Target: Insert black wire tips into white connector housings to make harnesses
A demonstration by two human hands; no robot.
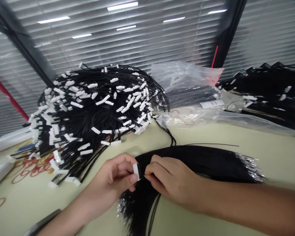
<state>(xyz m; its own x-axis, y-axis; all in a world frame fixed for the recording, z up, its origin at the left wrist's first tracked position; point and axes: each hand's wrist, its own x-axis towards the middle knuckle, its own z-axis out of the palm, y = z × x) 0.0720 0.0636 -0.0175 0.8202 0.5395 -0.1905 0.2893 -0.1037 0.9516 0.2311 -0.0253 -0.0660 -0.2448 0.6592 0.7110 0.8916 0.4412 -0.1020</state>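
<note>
Between the thumb and fingers of my left hand point(119, 177) is a small white connector point(136, 171) with a dark side. Close to its right, my right hand point(170, 177) is pinched; a thin black wire seems to be at its fingertips, though the dark background makes this hard to make out. Under both hands lies a curved bundle of black wires point(206, 160) with shiny metal terminals point(250, 167) at its ends. A second fan of silvery ends point(124, 209) shows below my left hand.
A large heap of black cables with white connectors point(95, 101) stands behind at the left. Red rubber bands point(33, 167) lie beside it. Clear plastic bags point(186, 88) sit at the back, with more black cables point(272, 91) to the right. Blinds point(127, 42) rise behind the table point(236, 132).
</note>
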